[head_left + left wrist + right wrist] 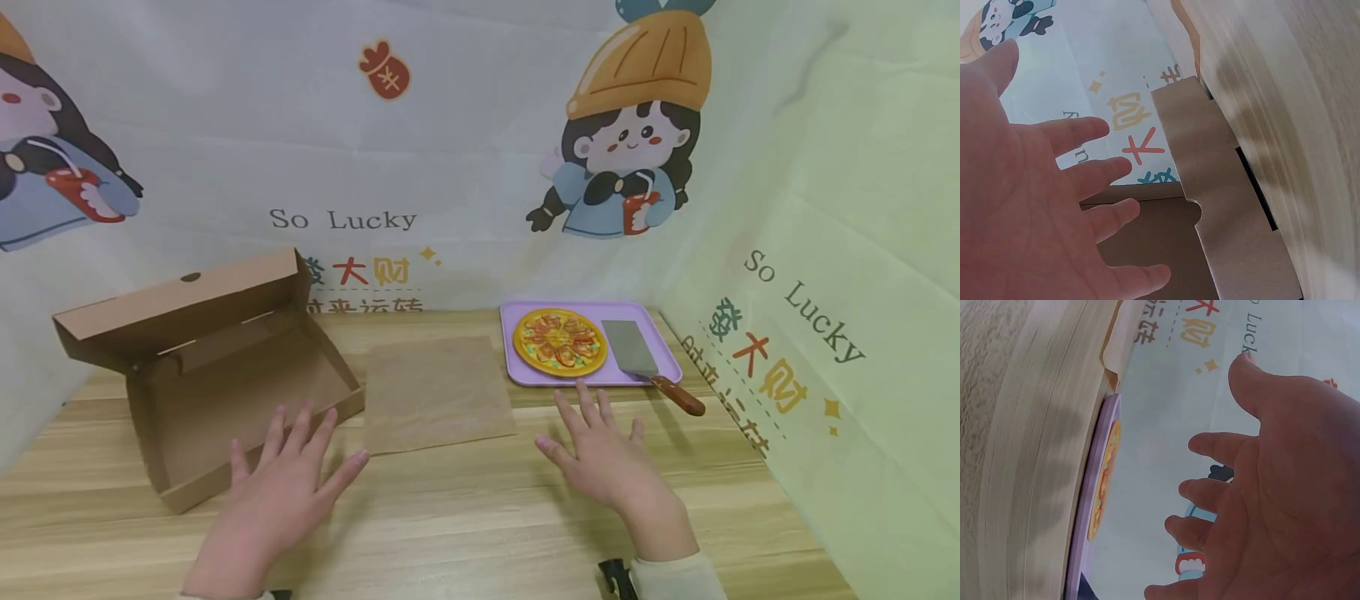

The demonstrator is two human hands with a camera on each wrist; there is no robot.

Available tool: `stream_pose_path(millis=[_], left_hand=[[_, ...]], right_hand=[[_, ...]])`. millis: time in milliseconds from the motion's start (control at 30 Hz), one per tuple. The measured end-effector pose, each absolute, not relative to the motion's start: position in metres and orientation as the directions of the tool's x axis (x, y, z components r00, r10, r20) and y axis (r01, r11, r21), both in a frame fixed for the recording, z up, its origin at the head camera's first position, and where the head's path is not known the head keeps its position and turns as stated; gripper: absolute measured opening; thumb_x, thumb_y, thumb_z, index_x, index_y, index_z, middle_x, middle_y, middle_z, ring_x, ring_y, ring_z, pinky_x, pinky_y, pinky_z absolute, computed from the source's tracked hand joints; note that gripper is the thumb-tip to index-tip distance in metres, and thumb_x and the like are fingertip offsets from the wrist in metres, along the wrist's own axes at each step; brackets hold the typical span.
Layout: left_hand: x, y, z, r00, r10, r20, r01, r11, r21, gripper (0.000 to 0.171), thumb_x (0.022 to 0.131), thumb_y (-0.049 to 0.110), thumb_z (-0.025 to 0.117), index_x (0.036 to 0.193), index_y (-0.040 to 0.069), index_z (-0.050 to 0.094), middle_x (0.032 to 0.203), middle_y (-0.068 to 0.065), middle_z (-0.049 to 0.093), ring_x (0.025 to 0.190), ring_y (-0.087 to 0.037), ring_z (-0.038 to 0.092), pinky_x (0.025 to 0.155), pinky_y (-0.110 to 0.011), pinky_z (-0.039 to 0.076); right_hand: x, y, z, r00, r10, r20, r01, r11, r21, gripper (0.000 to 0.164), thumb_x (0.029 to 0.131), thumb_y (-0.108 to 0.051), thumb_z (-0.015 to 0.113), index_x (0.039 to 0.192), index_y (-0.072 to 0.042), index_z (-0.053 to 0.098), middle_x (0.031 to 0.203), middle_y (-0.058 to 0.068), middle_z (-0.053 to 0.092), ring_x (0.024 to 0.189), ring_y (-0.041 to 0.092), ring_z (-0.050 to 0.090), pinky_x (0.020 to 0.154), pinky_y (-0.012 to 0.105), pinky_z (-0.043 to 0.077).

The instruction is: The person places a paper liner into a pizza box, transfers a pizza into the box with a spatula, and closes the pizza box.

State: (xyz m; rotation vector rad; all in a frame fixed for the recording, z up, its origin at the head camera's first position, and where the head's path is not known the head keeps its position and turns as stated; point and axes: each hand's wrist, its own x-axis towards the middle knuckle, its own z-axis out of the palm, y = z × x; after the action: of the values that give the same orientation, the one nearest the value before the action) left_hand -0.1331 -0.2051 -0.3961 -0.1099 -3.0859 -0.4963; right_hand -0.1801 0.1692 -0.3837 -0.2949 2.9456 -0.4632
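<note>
Nearest the head camera, here's a pale sleeve (pixel 678 577) at the right wrist, and then both hands come in over the pale wood-grain worktop (pixel 465 517). The left hand (pixel 281 492) is wide, fingers fanned, holding nothing; the right hand (pixel 611 462) matches it – spread and bare of any object. The head view gives us only their backs; each wrist camera turns it round and shows the palm.

On the left, the open brown cardboard box (pixel 232 400) sits angled, lid raised, the left fingers overlapping its near side from above. Over to the left wrist view, and there's detail the head camera misses: a dark slit running along a cardboard edge beside a half-round notch.

In the middle, a square sheet of brown paper (pixel 438 396) lies just beside the box. From above it looks nearly flat, but the right wrist view catches a wavy, lifted edge!

Beyond the right fingertips, the shallow purple tray (pixel 660 346) carries a round, yellow-rimmed pizza (pixel 560 342) and, to its right, a metal-bladed spatula (pixel 637 354), wooden handle poking over the near rim. The right wrist view has the tray almost edge-on, the pizza a thin strip, the fingers apart from both.

Farthest back hangs the white printed cloth (pixel 465 167), lettered "So Lucky".
</note>
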Motion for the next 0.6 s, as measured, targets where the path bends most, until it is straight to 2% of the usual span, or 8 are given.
stream_pose_path(millis=[267,600], left_hand=[[-0.1339,-0.2024,-0.3951,-0.996,0.090,0.026,0.093,0.947,0.309,0.094,0.105,0.077,0.034,0.169,0.009,0.027,0.177,-0.026,0.011,0.162,-0.058,0.005,0.118,-0.088,0.008],[-0.1369,-0.1977,-0.3935,-0.993,0.107,0.040,0.114,0.955,0.275,0.094,0.105,0.077,0.032,0.167,0.007,0.032,0.175,-0.028,0.019,0.160,-0.058,0.013,0.120,-0.084,0.017]], right_hand=[[-0.1811,0.1647,-0.3823,-0.965,-0.236,-0.112,-0.191,0.930,-0.313,0.076,0.110,-0.060,0.042,0.171,-0.021,0.020,0.180,0.014,-0.002,0.166,0.046,0.000,0.120,0.086,0.001],[-0.1854,0.1605,-0.3806,-0.963,-0.247,-0.112,-0.199,0.925,-0.325,0.077,0.110,-0.061,0.043,0.171,-0.019,0.023,0.180,0.014,-0.004,0.167,0.044,0.001,0.121,0.086,0.004]])
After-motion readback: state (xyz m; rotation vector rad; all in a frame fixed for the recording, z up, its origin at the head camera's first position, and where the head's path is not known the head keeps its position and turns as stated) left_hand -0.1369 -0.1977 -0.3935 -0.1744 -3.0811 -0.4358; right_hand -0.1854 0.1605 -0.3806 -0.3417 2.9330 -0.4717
